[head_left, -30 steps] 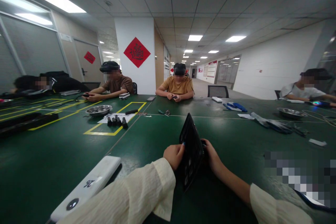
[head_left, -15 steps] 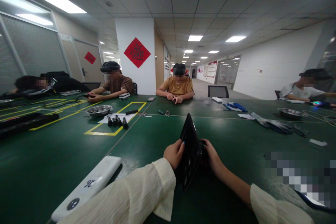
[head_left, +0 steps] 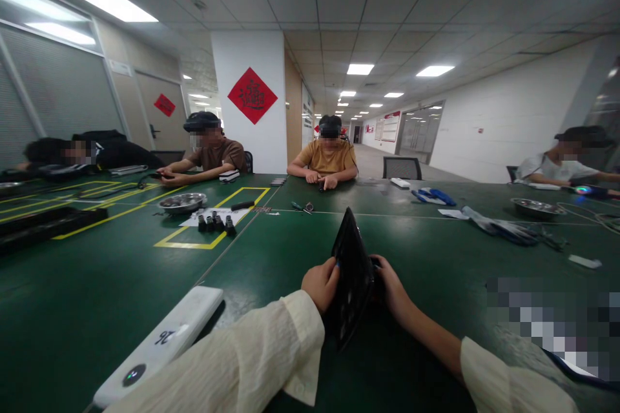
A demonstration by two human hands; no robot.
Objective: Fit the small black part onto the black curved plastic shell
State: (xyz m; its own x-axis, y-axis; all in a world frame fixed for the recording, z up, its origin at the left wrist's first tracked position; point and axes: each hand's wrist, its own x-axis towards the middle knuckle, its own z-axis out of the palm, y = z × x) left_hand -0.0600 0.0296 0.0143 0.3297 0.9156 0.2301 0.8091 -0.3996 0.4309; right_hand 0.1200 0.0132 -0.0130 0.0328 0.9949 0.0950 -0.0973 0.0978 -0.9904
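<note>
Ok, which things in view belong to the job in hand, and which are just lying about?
Seemingly in the job:
Dark panel, held by the left hand
Right hand at the panel's other side, its grip partly hidden

Apparently just lying about:
White device marked 26
Black cylindrical parts
Left metal bowl
Right metal bowl

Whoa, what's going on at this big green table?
Someone in cream sleeves is holding a dark, flat panel up on edge above the green table. Their left hand grips it; their right hand is at its other side, fingers partly hidden. A white device marked 26 lies to the left. Across the table sits a person in a mustard shirt.
</note>
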